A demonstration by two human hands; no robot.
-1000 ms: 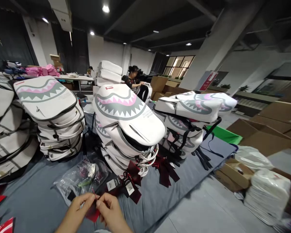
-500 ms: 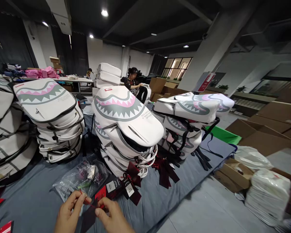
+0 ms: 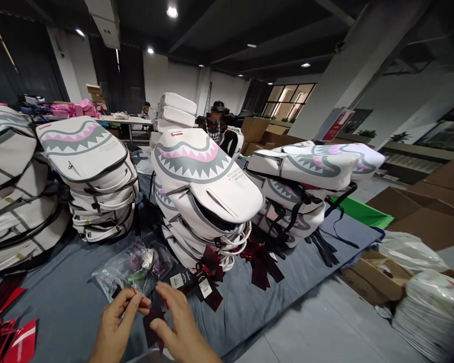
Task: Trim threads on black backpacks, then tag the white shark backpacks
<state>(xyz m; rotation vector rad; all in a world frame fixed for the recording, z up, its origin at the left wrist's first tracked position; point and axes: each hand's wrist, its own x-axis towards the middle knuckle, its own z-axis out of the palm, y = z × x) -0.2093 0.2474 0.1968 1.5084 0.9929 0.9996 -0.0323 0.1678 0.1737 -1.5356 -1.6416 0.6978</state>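
At the front of the table, my left hand [image 3: 121, 322] pinches a thin red cord between thumb and fingertips. My right hand [image 3: 177, 322] is beside it with thumb and fingers apart. Dark red hang tags [image 3: 154, 325] hang between the two hands, partly hidden by my right fingers. Just beyond them lies a clear plastic bag [image 3: 113, 269] with small items in it. A stack of white backpacks [image 3: 208, 186] with a pink and grey shark-mouth print stands past my right hand. Black tags with white labels [image 3: 205, 287] and dark red strips rest at its base.
More stacked backpacks stand at left [image 3: 87, 151] and right [image 3: 321, 169]. Red tags [image 3: 22, 343] lie at the near left corner. A person [image 3: 217, 123] is behind the stacks. Cardboard boxes [image 3: 378, 275] and a plastic-wrapped pile [image 3: 431, 307] sit on the floor at right.
My right hand has opened, its thumb and fingers spreading away from the red tag. My left hand keeps its pinch. The view has turned slightly left.
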